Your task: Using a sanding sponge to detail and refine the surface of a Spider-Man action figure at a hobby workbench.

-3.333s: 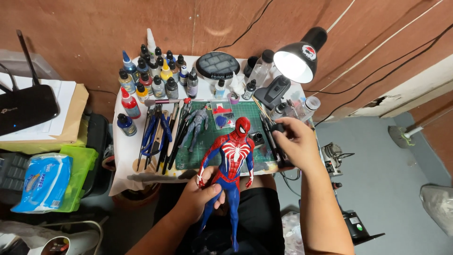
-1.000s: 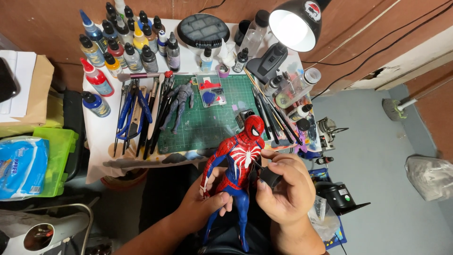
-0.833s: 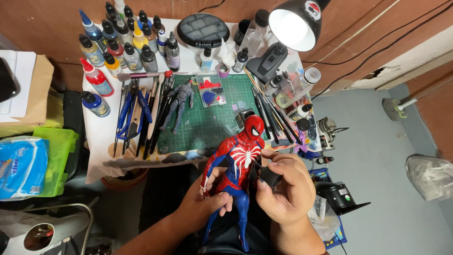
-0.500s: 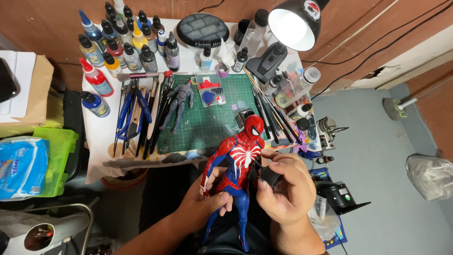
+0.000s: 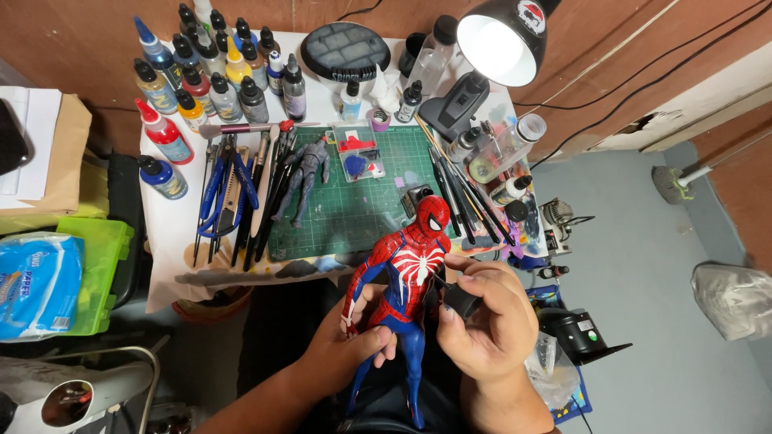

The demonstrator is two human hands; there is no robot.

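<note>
Head view, nearest zone: the left hand (image 5: 346,354) is closed around the waist and hip of a red-and-blue superhero action figure (image 5: 402,289), thumb across the front. The figure stands roughly upright above the person's lap, just in front of the table edge, legs pointing down. The right hand (image 5: 486,321) is closed on a small black airbrush-like tool (image 5: 460,299), pinched between thumb and fingers, its tip touching or just beside the figure's torso.

Middle zone: a green cutting mat (image 5: 354,205) lies on the white table (image 5: 173,241). A grey unpainted figure (image 5: 307,173) lies on the mat. Pliers and hobby knives (image 5: 233,197) lie in a row to its left; brushes (image 5: 462,193) lie to its right.

Far zone: paint bottles (image 5: 213,76) stand in rows at the back left. A lit black desk lamp (image 5: 503,40) stands at the back right.
</note>
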